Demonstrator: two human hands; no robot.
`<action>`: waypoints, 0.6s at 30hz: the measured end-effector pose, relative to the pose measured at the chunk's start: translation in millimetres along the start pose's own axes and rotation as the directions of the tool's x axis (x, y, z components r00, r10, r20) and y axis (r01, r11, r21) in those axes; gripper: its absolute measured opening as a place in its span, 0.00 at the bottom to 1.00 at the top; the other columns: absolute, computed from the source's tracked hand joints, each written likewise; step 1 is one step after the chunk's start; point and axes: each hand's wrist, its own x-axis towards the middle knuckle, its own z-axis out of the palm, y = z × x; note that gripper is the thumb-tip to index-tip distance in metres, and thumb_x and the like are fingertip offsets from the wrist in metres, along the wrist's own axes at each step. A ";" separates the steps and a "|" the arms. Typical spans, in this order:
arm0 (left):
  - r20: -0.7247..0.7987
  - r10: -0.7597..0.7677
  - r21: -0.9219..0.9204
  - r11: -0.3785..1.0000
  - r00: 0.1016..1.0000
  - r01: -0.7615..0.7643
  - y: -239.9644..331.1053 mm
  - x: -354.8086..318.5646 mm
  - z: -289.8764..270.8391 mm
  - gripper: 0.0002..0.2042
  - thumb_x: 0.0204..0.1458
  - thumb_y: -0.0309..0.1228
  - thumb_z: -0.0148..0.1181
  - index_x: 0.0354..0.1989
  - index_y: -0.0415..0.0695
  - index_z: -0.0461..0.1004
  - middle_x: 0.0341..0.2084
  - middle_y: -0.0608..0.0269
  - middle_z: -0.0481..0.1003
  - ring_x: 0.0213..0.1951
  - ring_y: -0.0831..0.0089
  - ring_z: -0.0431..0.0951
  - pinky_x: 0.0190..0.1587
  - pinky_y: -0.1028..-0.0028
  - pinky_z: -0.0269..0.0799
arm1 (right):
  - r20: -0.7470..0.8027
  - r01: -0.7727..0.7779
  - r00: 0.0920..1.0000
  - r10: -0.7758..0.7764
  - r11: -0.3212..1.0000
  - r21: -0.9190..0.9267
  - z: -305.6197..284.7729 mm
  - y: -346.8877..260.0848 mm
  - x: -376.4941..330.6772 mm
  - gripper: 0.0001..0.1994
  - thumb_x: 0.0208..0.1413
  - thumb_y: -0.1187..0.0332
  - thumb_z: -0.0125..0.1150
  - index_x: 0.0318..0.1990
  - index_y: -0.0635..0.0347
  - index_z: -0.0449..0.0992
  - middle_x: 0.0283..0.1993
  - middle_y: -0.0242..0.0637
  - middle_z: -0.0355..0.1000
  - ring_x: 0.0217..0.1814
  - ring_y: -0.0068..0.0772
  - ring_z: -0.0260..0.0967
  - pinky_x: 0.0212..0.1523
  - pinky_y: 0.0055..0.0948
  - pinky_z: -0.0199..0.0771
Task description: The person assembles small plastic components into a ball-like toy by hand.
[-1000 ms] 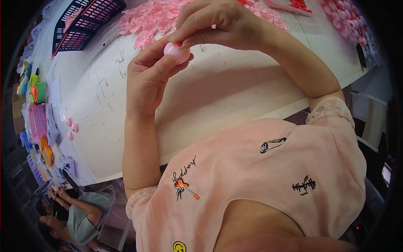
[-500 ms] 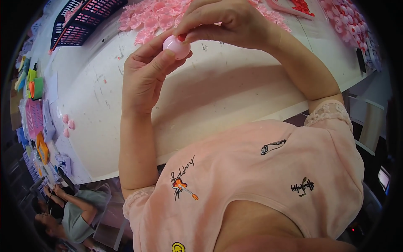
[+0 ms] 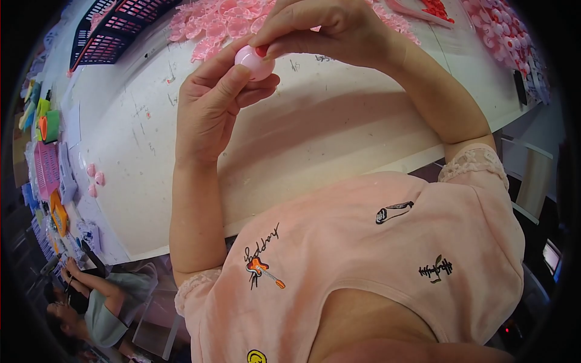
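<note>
Over the far part of the white table, my left hand (image 3: 215, 91) grips a glossy pale pink ball-shaped plastic piece (image 3: 253, 64) between thumb and fingers. From the right, my right hand (image 3: 330, 33) pinches a small red piece (image 3: 261, 51) against the top of the ball. How far the red piece sits in the ball is hidden by the fingertips. Just beyond both hands lies a heap of translucent pink plastic parts (image 3: 209, 27).
A dark blue plastic basket (image 3: 115, 33) stands at the far left. Several small pink pieces (image 3: 95, 175) lie near the left edge. A tray with red parts (image 3: 436, 11) and a bag of pink-and-white balls (image 3: 496, 27) are at the far right. Another person (image 3: 103, 302) sits at lower left.
The pink ball has tilted slightly in my left hand, and the left fingers have shifted lower around it. My right hand stays at the red piece, nearly unmoved.
</note>
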 end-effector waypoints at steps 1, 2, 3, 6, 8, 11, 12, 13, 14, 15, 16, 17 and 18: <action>0.000 0.000 -0.001 1.000 1.000 0.000 0.0 0.0 0.9 0.17 0.51 0.28 0.54 0.49 0.36 0.67 0.35 0.55 0.75 0.34 0.68 0.78 0.40 0.70 0.76 | 0.001 -0.001 1.000 0.001 1.000 0.000 -0.8 -0.5 0.2 0.08 0.44 0.70 0.63 0.34 0.57 0.77 0.28 0.34 0.73 0.31 0.30 0.71 0.30 0.25 0.71; -0.005 0.012 -0.007 1.000 1.000 -0.012 0.2 -0.3 1.8 0.16 0.51 0.27 0.54 0.49 0.36 0.67 0.35 0.56 0.75 0.33 0.69 0.78 0.39 0.71 0.76 | 0.005 -0.007 1.000 0.007 1.000 0.001 -1.2 -0.9 0.6 0.08 0.44 0.70 0.63 0.34 0.57 0.77 0.28 0.34 0.73 0.31 0.30 0.71 0.31 0.25 0.71; -0.011 0.025 -0.013 1.000 1.000 -0.025 0.3 -0.4 2.2 0.16 0.51 0.27 0.54 0.49 0.36 0.67 0.34 0.56 0.75 0.33 0.69 0.78 0.39 0.71 0.77 | 0.009 -0.013 1.000 0.013 1.000 0.003 -1.3 -1.0 0.9 0.08 0.44 0.70 0.63 0.34 0.57 0.77 0.28 0.34 0.73 0.31 0.30 0.71 0.31 0.25 0.70; -0.021 0.046 -0.002 0.999 0.999 -0.046 -0.2 0.3 0.2 0.17 0.51 0.27 0.54 0.49 0.36 0.67 0.35 0.56 0.75 0.32 0.70 0.78 0.38 0.72 0.77 | -0.029 -0.009 1.000 0.010 1.000 0.017 0.4 1.3 0.9 0.08 0.45 0.70 0.63 0.34 0.57 0.77 0.28 0.34 0.73 0.31 0.30 0.71 0.30 0.25 0.70; -0.021 0.048 -0.007 0.999 0.999 -0.048 0.5 0.7 -0.4 0.17 0.51 0.27 0.54 0.49 0.36 0.67 0.35 0.56 0.75 0.32 0.70 0.78 0.38 0.72 0.77 | -0.037 -0.005 0.999 0.006 1.000 0.006 0.1 1.3 1.1 0.08 0.45 0.70 0.63 0.34 0.57 0.77 0.28 0.34 0.73 0.31 0.30 0.71 0.30 0.25 0.70; -0.018 0.049 -0.011 0.999 0.999 -0.050 1.2 0.8 0.1 0.17 0.51 0.27 0.54 0.49 0.36 0.67 0.35 0.56 0.75 0.32 0.70 0.78 0.38 0.72 0.77 | -0.046 0.017 0.999 -0.018 0.999 -0.031 1.0 2.2 0.4 0.07 0.45 0.70 0.63 0.34 0.57 0.77 0.28 0.34 0.73 0.31 0.30 0.71 0.30 0.24 0.70; -0.014 0.048 -0.010 0.999 0.999 -0.048 1.1 0.8 0.1 0.17 0.50 0.27 0.54 0.49 0.36 0.67 0.35 0.55 0.75 0.32 0.70 0.78 0.38 0.72 0.77 | -0.047 0.034 0.998 -0.036 0.998 -0.056 1.6 2.5 0.0 0.07 0.45 0.70 0.63 0.34 0.57 0.77 0.28 0.34 0.73 0.30 0.30 0.71 0.30 0.24 0.70; -0.015 0.048 -0.010 0.999 0.999 -0.048 0.7 0.8 0.0 0.17 0.50 0.27 0.54 0.49 0.36 0.67 0.35 0.55 0.75 0.32 0.70 0.78 0.38 0.72 0.77 | -0.047 0.034 0.998 -0.036 0.998 -0.056 1.8 2.2 0.1 0.07 0.45 0.70 0.63 0.34 0.57 0.77 0.28 0.34 0.73 0.30 0.30 0.71 0.30 0.24 0.70; -0.015 0.047 -0.007 0.999 0.999 -0.047 0.5 0.7 -0.2 0.17 0.50 0.27 0.54 0.49 0.36 0.67 0.35 0.55 0.75 0.32 0.70 0.78 0.38 0.72 0.77 | -0.044 0.036 0.998 -0.038 0.998 -0.055 1.9 1.7 0.4 0.07 0.45 0.70 0.63 0.34 0.57 0.77 0.28 0.34 0.73 0.30 0.30 0.71 0.30 0.24 0.71; -0.015 0.046 -0.003 0.999 0.999 -0.046 0.3 0.7 -0.4 0.17 0.50 0.27 0.54 0.49 0.36 0.67 0.35 0.55 0.75 0.33 0.70 0.78 0.38 0.72 0.77 | -0.041 0.037 0.998 -0.040 0.998 -0.053 2.0 1.4 0.7 0.07 0.45 0.70 0.63 0.34 0.57 0.77 0.28 0.34 0.73 0.30 0.30 0.71 0.29 0.24 0.71; -0.015 0.046 -0.004 0.999 0.999 -0.046 -0.1 0.8 -1.0 0.17 0.50 0.27 0.54 0.49 0.36 0.67 0.35 0.55 0.75 0.33 0.70 0.78 0.38 0.72 0.77 | -0.041 0.037 0.998 -0.039 0.998 -0.053 2.3 1.6 0.8 0.07 0.45 0.70 0.63 0.34 0.57 0.77 0.28 0.34 0.73 0.30 0.30 0.71 0.29 0.24 0.71; -0.013 0.040 0.004 0.999 0.999 -0.040 -0.6 1.1 -1.7 0.17 0.50 0.27 0.55 0.49 0.36 0.67 0.35 0.55 0.74 0.33 0.70 0.78 0.38 0.72 0.77 | -0.041 0.040 0.998 -0.042 0.998 -0.053 2.7 1.9 0.6 0.07 0.45 0.70 0.63 0.33 0.57 0.77 0.28 0.35 0.73 0.30 0.30 0.72 0.29 0.24 0.71; -0.012 0.035 0.013 0.999 0.999 -0.035 -0.9 1.4 -2.2 0.17 0.50 0.27 0.55 0.49 0.36 0.67 0.36 0.55 0.74 0.33 0.70 0.78 0.39 0.72 0.77 | -0.041 0.042 0.998 -0.044 0.998 -0.053 3.1 2.2 0.3 0.07 0.45 0.70 0.63 0.33 0.57 0.77 0.28 0.35 0.73 0.30 0.30 0.72 0.30 0.24 0.71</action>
